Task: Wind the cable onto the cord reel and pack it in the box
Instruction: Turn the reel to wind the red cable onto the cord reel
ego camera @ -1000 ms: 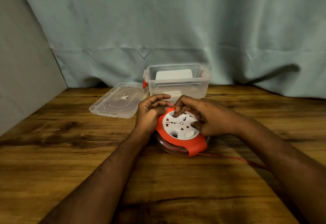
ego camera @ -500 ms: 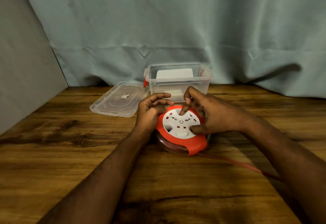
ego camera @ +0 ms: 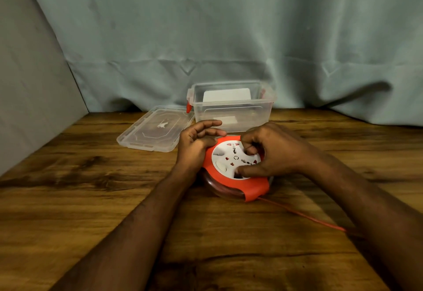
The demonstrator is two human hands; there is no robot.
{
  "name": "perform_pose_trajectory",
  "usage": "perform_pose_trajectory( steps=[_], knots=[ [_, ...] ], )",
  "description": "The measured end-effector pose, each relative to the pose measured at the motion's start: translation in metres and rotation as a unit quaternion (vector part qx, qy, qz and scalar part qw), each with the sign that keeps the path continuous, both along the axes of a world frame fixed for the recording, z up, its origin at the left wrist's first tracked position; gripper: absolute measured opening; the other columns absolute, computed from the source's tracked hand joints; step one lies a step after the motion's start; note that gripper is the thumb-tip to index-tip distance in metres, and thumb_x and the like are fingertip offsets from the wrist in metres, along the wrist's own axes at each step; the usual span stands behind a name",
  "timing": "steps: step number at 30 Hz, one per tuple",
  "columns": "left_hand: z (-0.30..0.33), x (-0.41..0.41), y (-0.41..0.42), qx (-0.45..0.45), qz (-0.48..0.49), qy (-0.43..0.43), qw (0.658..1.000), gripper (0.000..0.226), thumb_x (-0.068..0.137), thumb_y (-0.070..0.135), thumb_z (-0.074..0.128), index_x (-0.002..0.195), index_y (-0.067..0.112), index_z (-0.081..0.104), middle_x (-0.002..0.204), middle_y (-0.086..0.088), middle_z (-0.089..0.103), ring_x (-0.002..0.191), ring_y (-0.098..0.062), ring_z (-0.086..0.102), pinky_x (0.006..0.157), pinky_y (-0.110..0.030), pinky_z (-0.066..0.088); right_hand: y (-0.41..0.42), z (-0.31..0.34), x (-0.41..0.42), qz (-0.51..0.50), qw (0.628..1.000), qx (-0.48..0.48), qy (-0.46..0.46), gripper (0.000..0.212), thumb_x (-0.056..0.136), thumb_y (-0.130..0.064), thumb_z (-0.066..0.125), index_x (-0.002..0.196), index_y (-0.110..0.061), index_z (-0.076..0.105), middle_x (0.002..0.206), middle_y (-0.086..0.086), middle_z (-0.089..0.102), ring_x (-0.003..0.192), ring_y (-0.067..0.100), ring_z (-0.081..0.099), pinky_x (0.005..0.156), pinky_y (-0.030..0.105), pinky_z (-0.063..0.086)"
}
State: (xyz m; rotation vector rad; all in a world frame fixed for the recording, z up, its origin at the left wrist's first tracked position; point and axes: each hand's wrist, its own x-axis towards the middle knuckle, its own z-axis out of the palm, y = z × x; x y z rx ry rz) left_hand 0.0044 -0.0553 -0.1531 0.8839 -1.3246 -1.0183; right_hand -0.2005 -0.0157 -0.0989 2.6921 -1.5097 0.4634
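An orange cord reel [ego camera: 235, 183] with a white round socket face [ego camera: 231, 160] lies flat on the wooden table. My left hand [ego camera: 196, 144] grips its left rim, fingers curled over the edge. My right hand [ego camera: 272, 151] rests on the white face, fingers curled, with the thumb and a fingertip pressed into its recesses. A thin red cable [ego camera: 304, 216] runs from the reel's front right corner toward the lower right and goes under my right forearm. A clear plastic box [ego camera: 233, 107] with red latches stands open just behind the reel.
The box's clear lid [ego camera: 153, 130] lies flat to the left of the box. A grey-blue cloth [ego camera: 229, 39] hangs behind the table, and a grey wall [ego camera: 27, 84] closes the left side. A white card stands inside the box.
My right hand has turned on the white face, which has rotated: its oval button moved from the lower right to the left. The left hand has stayed on the rim.
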Motion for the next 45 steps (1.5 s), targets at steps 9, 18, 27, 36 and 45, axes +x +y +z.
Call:
perform_pose_trajectory(
  steps=[9, 18, 27, 36, 45],
  knots=[
    [0.0, -0.001, 0.001, 0.0, -0.012, -0.006, 1.0, 0.046, 0.084, -0.019, 0.049, 0.119, 0.003, 0.069, 0.101, -0.018, 0.076, 0.094, -0.024, 0.075, 0.078, -0.029, 0.06, 0.003, -0.003, 0.015, -0.005, 1.0, -0.002, -0.018, 0.057, 0.077, -0.065, 0.075, 0.052, -0.021, 0.049, 0.048, -0.004, 0.053, 0.047, 0.009, 0.048, 0.053, 0.028, 0.039],
    [0.001, -0.001, 0.001, 0.013, -0.017, 0.003, 1.0, 0.044, 0.085, -0.016, 0.052, 0.121, 0.004, 0.068, 0.101, -0.017, 0.076, 0.091, -0.027, 0.075, 0.077, -0.033, 0.062, -0.005, 0.005, -0.006, 0.033, 0.997, 0.028, -0.07, 0.055, 0.074, -0.023, 0.084, 0.115, -0.045, 0.055, 0.096, -0.024, 0.068, 0.069, 0.002, 0.061, 0.06, 0.029, 0.05],
    [0.001, -0.001, 0.001, 0.009, -0.009, -0.005, 1.0, 0.045, 0.085, -0.017, 0.05, 0.12, 0.004, 0.068, 0.099, -0.017, 0.077, 0.093, -0.026, 0.075, 0.077, -0.032, 0.062, -0.012, 0.002, -0.012, 0.076, 0.987, 0.129, -0.056, 0.099, 0.083, -0.009, 0.081, 0.156, -0.046, 0.025, 0.131, -0.027, 0.067, 0.06, -0.003, 0.061, 0.056, 0.02, 0.044],
    [0.0, -0.001, 0.001, 0.009, -0.01, -0.012, 1.0, 0.046, 0.086, -0.017, 0.049, 0.12, 0.006, 0.069, 0.101, -0.016, 0.077, 0.096, -0.026, 0.075, 0.077, -0.03, 0.061, -0.003, 0.011, -0.011, 0.05, 0.989, 0.129, -0.054, 0.104, 0.075, -0.031, 0.09, 0.148, -0.059, 0.021, 0.124, -0.024, 0.068, 0.104, 0.004, 0.069, 0.08, 0.034, 0.062],
    [0.0, -0.001, 0.001, 0.006, -0.013, -0.005, 1.0, 0.044, 0.086, -0.016, 0.051, 0.12, 0.005, 0.068, 0.098, -0.014, 0.077, 0.09, -0.025, 0.075, 0.073, -0.03, 0.061, 0.003, 0.006, 0.0, 0.0, 0.999, 0.042, 0.017, 0.068, 0.067, -0.067, 0.082, 0.12, -0.049, 0.043, 0.086, -0.017, 0.066, 0.078, 0.001, 0.059, 0.058, 0.028, 0.042]
  ],
)
